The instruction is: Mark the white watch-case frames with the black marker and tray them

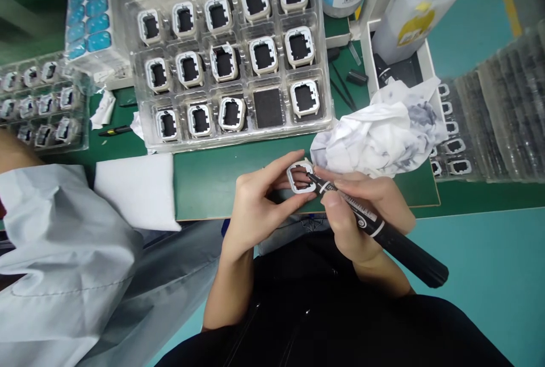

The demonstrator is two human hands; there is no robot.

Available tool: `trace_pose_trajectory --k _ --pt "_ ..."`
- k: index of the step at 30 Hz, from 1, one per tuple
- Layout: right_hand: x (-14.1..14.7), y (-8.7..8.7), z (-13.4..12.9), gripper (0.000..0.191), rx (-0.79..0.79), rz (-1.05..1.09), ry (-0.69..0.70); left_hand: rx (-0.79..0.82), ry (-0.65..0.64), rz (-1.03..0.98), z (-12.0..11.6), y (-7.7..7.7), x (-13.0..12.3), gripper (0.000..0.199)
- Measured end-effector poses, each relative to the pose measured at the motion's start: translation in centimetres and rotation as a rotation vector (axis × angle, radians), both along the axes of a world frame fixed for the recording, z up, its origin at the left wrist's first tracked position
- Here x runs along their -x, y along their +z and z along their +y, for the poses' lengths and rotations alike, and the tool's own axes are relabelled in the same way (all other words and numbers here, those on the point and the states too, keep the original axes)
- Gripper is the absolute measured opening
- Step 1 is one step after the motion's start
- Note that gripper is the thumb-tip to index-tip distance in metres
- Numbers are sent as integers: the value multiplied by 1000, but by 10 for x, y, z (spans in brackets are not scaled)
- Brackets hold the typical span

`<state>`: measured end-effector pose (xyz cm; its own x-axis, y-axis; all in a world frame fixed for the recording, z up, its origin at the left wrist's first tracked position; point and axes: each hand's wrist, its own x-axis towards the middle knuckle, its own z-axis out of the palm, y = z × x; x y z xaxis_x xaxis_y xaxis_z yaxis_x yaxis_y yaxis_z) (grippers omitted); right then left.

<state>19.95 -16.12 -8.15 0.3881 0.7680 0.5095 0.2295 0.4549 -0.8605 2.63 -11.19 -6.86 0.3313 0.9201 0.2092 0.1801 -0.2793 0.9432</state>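
A small white square frame with rounded corners is pinched by its edges between the thumb and fingers of my left hand, above the front edge of the green table. My right hand is closed around a thick black marker, whose tip touches or nearly touches the right side of the frame. Behind my hands, a clear plastic tray holds rows of similar white frames; one pocket in its front row has no frame.
A crumpled white cloth lies beyond my right hand, near a white box holding a bottle. At left are a folded white cloth, a co-worker's grey sleeve and another tray. Stacked trays stand at right.
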Motion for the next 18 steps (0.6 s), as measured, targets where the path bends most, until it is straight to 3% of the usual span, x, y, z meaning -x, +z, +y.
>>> trace_pose_trajectory --k 8,18 --pt "-1 1 0 24 -11 -23 8 4 12 28 -1 -1 1 55" --pt "0 10 4 15 43 -77 30 -132 85 140 -6 -5 0 57"
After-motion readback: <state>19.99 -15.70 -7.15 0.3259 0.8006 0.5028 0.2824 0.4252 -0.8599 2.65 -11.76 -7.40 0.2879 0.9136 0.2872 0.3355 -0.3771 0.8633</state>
